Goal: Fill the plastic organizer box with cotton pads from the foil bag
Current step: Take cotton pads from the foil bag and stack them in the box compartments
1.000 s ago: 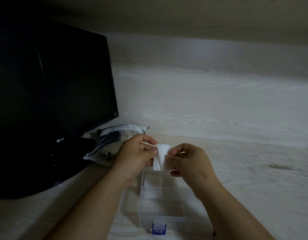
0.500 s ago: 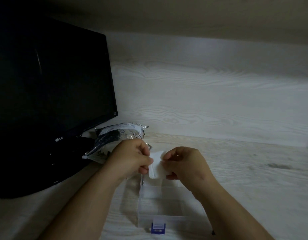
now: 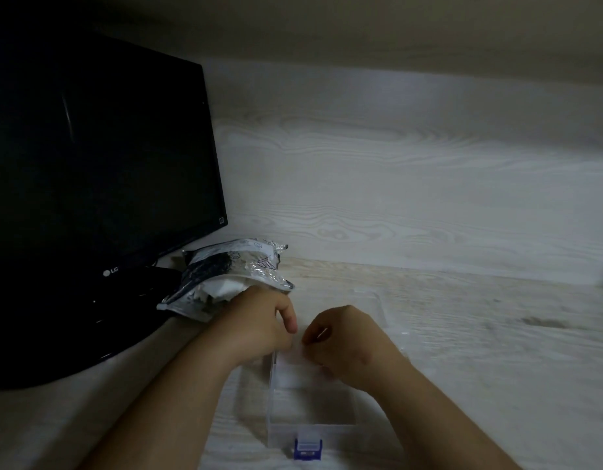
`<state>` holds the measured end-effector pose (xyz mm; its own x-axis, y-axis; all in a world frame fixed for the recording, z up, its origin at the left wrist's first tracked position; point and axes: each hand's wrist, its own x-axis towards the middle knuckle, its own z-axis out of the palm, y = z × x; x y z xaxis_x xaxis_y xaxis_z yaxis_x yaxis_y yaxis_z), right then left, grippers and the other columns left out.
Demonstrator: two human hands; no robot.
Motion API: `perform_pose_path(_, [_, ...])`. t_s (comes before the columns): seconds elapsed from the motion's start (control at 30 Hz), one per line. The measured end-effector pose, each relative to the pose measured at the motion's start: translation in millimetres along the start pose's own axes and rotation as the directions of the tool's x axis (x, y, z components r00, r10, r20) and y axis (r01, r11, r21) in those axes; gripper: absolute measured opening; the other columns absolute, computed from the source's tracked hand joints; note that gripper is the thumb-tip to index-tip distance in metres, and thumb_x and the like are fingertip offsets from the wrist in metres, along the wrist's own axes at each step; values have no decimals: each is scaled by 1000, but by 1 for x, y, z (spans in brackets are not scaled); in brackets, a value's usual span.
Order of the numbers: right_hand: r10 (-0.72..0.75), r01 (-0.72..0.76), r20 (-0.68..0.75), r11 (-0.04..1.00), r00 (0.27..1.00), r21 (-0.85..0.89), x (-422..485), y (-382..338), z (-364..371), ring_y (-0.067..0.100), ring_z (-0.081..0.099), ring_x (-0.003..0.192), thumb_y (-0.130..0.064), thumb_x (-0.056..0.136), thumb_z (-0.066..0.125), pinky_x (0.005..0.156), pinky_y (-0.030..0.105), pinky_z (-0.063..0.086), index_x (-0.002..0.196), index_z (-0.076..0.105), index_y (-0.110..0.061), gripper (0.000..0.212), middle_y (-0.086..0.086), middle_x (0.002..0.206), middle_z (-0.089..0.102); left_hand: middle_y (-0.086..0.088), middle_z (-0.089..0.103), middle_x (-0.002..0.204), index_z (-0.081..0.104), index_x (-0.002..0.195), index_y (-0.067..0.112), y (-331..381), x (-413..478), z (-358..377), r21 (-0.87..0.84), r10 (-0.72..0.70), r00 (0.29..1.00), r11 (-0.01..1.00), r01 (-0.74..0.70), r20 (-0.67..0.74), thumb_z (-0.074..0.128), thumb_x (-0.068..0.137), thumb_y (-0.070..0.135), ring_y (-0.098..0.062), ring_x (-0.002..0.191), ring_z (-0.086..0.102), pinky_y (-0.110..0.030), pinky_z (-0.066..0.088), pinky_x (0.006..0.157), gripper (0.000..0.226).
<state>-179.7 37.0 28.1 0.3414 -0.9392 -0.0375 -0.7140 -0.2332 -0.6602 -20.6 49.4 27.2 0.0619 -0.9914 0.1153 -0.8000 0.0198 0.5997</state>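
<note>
A clear plastic organizer box (image 3: 270,407) with a blue latch (image 3: 307,448) lies open on the desk in front of me, its lid (image 3: 373,301) folded back behind it. My left hand (image 3: 259,325) and my right hand (image 3: 347,339) are low over the box's far compartment, fingers curled down. Between them they hold a small stack of white cotton pads (image 3: 293,356), mostly hidden by the fingers. To the left behind my left hand lies the crumpled foil bag (image 3: 232,269), with more white pads (image 3: 227,289) showing in its open mouth.
A black monitor (image 3: 100,184) on a dark stand fills the left side, close to the bag. A pale wood-grain back panel (image 3: 395,198) rises behind the desk. The desk surface (image 3: 497,351) stretches to the right of the box.
Both hands have come down with the cotton pads from above the box to its far compartment. The pads, plainly visible before, are now mostly covered by the fingers.
</note>
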Motion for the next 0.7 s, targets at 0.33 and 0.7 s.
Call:
perform_pose_path(0.33, [15, -14, 19, 999, 1000, -52, 6, 4, 3, 9, 68, 57, -18, 79, 76, 61, 21, 58, 76, 71, -26, 9, 3, 78, 74, 3, 69, 66, 69, 73, 24, 0, -4, 1, 72, -94, 986, 994, 85, 137, 75, 67, 22, -9, 43, 58, -21, 50, 45, 9])
perform_pose_path(0.7, [43, -36, 40, 984, 998, -174, 11, 10, 5, 16, 69, 84, -23, 83, 63, 81, 33, 58, 88, 77, -27, 16, -1, 89, 74, 10, 61, 60, 71, 73, 25, -4, -1, 5, 64, -14, 989, 998, 5, 148, 76, 68, 20, -6, 56, 62, -20, 48, 53, 8])
